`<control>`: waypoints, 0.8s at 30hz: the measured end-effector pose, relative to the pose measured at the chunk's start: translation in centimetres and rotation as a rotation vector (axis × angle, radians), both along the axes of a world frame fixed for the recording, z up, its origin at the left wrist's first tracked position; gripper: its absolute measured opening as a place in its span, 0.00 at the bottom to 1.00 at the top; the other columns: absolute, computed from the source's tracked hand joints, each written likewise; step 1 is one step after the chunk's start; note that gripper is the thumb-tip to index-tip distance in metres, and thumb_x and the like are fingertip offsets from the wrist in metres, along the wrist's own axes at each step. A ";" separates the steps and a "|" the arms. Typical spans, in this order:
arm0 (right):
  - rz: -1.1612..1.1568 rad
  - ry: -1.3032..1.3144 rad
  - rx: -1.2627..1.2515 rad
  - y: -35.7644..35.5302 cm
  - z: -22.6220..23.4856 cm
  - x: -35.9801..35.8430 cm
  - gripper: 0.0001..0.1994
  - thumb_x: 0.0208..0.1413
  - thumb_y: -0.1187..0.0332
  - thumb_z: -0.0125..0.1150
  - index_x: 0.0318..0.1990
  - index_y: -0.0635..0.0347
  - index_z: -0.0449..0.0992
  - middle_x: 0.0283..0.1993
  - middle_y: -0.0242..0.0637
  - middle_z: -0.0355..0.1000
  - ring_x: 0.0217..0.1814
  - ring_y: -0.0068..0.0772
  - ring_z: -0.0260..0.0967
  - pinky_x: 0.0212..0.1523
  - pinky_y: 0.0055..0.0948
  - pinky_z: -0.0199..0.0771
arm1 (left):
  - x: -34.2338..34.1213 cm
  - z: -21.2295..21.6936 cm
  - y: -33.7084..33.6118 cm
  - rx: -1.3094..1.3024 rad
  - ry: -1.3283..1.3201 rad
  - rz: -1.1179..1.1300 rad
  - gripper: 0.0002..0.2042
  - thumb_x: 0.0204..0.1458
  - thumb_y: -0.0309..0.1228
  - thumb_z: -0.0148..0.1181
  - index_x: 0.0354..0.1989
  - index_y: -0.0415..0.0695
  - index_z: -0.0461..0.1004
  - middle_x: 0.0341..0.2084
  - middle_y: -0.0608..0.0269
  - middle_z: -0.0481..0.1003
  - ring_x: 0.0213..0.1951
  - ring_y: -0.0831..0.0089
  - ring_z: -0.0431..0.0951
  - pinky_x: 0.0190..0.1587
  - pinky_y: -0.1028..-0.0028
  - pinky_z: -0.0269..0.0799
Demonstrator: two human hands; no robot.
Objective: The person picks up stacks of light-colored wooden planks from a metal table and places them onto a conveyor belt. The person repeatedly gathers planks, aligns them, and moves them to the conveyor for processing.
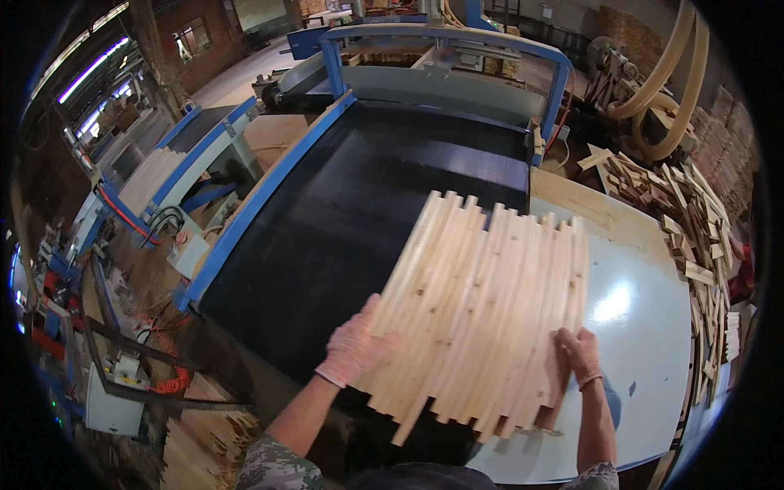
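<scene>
Pale wood is filling your grip: a sheet of narrow strips (482,318) is spanning the seam between the black belt (327,212) and the glossy, pale tabletop (637,343) on your right. Your left hand (358,347) is curling partly closed around the sheet's left edge, thumb over the top, and your right hand (581,355) is gripping the right edge near its closer end; the undersides of both grips are hiding from view.

By the look of it, you are partway along: the strips are already lying side by side as one layer, but both ends are running ragged, with one strip jutting toward you. Letting go is a part not yet done. Whether the sheet is resting or hanging slightly raised, you cannot be sure from here.

Farther out, a blue rail (253,212) is bordering the belt's left side, and a blue arch (445,33) is standing across its far end, limiting the way there. Beyond the tabletop, a heap of offcuts (694,237) is crowding the right side, below thick tan hoses (678,82). Off to the left, a second conveyor (200,131) is carrying more strips.
</scene>
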State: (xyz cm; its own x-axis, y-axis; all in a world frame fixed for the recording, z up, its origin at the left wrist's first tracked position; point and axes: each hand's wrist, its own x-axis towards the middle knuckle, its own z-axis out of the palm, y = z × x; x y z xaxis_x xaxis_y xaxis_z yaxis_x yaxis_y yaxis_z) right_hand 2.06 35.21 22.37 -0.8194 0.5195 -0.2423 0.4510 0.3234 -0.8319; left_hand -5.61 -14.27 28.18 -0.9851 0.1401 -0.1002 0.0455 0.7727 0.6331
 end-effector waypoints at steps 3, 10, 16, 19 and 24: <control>0.100 -0.045 -0.082 -10.7 2.6 -4.1 0.20 0.61 0.53 0.67 0.30 0.64 0.85 0.23 0.33 0.79 0.23 0.26 0.71 0.30 0.36 0.76 | -4.3 -1.8 -8.6 -0.147 0.100 -0.037 0.39 0.53 0.51 0.69 0.70 0.41 0.67 0.46 0.38 0.80 0.50 0.39 0.81 0.53 0.45 0.77; 0.265 -0.066 0.112 -33.2 5.8 -14.0 0.26 0.51 0.47 0.69 0.45 0.61 0.86 0.38 0.54 0.84 0.41 0.55 0.84 0.46 0.46 0.83 | -16.0 -13.0 -36.1 -0.761 0.719 0.119 0.27 0.61 0.35 0.63 0.66 0.31 0.73 0.62 0.41 0.76 0.61 0.49 0.76 0.68 0.58 0.69; 0.246 -0.060 0.022 -45.2 2.6 -19.4 0.41 0.52 0.43 0.70 0.59 0.74 0.72 0.54 0.66 0.75 0.57 0.64 0.77 0.60 0.50 0.77 | -19.3 -5.5 -40.0 -1.063 0.224 0.090 0.45 0.68 0.68 0.38 0.77 0.39 0.61 0.76 0.40 0.58 0.76 0.37 0.56 0.75 0.41 0.52; 0.212 -0.080 0.042 -46.4 3.5 -20.6 0.45 0.53 0.43 0.70 0.66 0.73 0.64 0.59 0.67 0.71 0.63 0.62 0.72 0.63 0.49 0.74 | -21.0 -7.6 -41.8 -1.032 0.276 0.098 0.45 0.68 0.68 0.36 0.78 0.39 0.59 0.77 0.41 0.56 0.75 0.38 0.57 0.74 0.41 0.55; 0.305 -0.009 -0.038 -44.5 3.3 -18.6 0.40 0.58 0.46 0.68 0.66 0.71 0.64 0.60 0.64 0.72 0.62 0.61 0.72 0.63 0.49 0.73 | -22.4 -7.8 -42.2 -1.064 0.345 0.060 0.46 0.68 0.70 0.36 0.77 0.38 0.61 0.74 0.41 0.59 0.68 0.38 0.64 0.69 0.40 0.62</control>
State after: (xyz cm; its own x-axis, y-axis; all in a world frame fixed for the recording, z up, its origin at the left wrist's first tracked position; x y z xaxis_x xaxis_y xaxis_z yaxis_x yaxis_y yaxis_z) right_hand -16.55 -9.32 25.72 -0.9339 0.2408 -0.2642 0.3451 0.4139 -0.8424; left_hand -28.02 -56.49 20.34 -0.9855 0.0973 0.1391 0.0357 0.9200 -0.3903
